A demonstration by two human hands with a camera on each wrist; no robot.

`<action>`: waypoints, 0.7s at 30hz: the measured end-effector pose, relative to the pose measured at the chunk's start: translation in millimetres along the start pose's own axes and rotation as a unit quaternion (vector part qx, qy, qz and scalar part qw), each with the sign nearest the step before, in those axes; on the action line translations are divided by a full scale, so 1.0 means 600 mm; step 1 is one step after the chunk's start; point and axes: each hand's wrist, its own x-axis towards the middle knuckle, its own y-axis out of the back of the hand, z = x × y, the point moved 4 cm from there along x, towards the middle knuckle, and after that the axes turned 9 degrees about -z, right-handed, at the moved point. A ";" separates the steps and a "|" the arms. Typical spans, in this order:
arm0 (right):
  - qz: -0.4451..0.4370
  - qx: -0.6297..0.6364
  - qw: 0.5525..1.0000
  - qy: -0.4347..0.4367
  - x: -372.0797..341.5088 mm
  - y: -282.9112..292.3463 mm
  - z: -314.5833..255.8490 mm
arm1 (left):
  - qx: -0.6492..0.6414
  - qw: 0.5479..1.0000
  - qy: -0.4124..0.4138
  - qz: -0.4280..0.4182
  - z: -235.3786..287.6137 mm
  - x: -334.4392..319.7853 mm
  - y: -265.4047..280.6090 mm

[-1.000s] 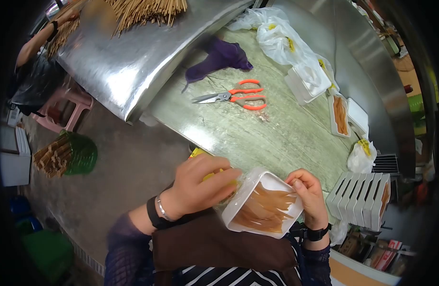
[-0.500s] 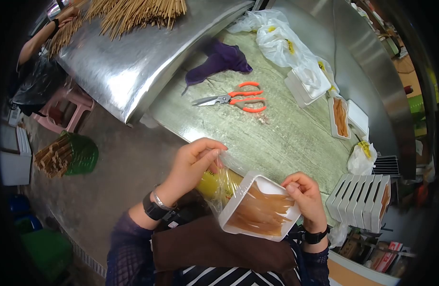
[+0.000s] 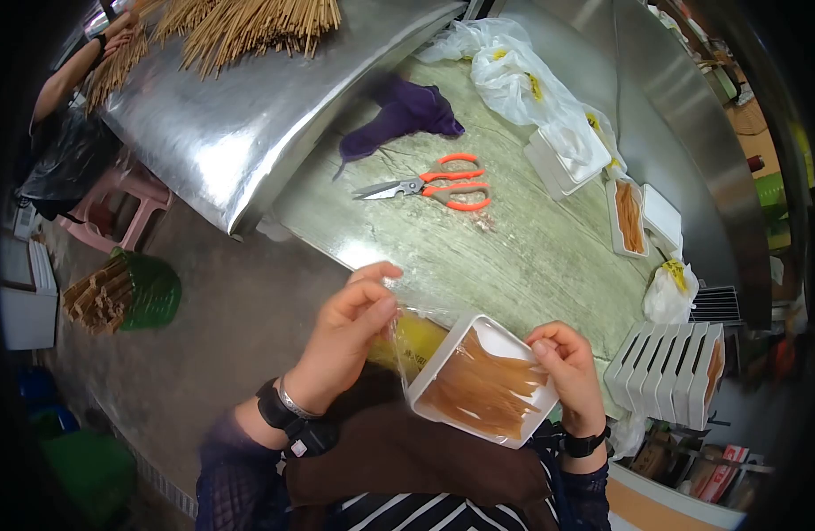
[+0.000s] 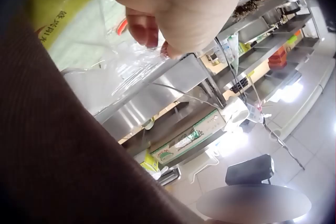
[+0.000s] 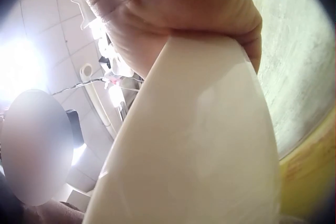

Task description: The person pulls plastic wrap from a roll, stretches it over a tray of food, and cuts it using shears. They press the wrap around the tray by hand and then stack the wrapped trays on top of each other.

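In the head view my left hand (image 3: 341,332) pinches the edge of clear plastic film (image 3: 398,354), which stretches over to the white tray. My right hand (image 3: 571,367) grips the right rim of that white tray (image 3: 443,361), thumb inside the edge. The tray is tilted in front of the brown apron (image 3: 381,451), and brown, flat strips (image 3: 482,389) lie in it. Beneath the film is a yellow thing (image 3: 416,336) with dark printed characters. The right wrist view shows the tray's underside (image 5: 189,129) against my palm. Left fingertips (image 4: 142,30) show above film in the left wrist view.
Orange-handled scissors (image 3: 425,184) and a purple cloth (image 3: 403,115) lie on the green table (image 3: 531,257). Standing trays (image 3: 660,376), another tray of strips (image 3: 629,217) and white plastic bags (image 3: 518,75) line the right side. Another person's arm (image 3: 66,84) reaches toward sticks (image 3: 257,31) at far left.
My left hand rose from beside the tray, pulled film up and left, then came slightly lower. My right hand keeps its grip on the tray, which has turned a little.
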 end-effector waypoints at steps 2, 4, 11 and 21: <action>-0.001 -0.002 1.000 0.001 0.002 -0.002 0.002 | -0.036 0.998 -0.004 -0.044 0.009 0.001 -0.014; -0.005 0.003 1.000 0.000 0.004 -0.003 0.001 | -0.033 0.997 0.002 -0.068 0.015 0.003 -0.022; 0.010 0.007 1.000 0.016 -0.007 -0.010 -0.010 | -0.029 0.989 0.102 -0.105 -0.026 0.023 -0.012; -0.007 0.039 0.999 0.021 0.002 -0.026 0.005 | -0.171 0.912 0.283 -0.242 -0.080 0.036 -0.109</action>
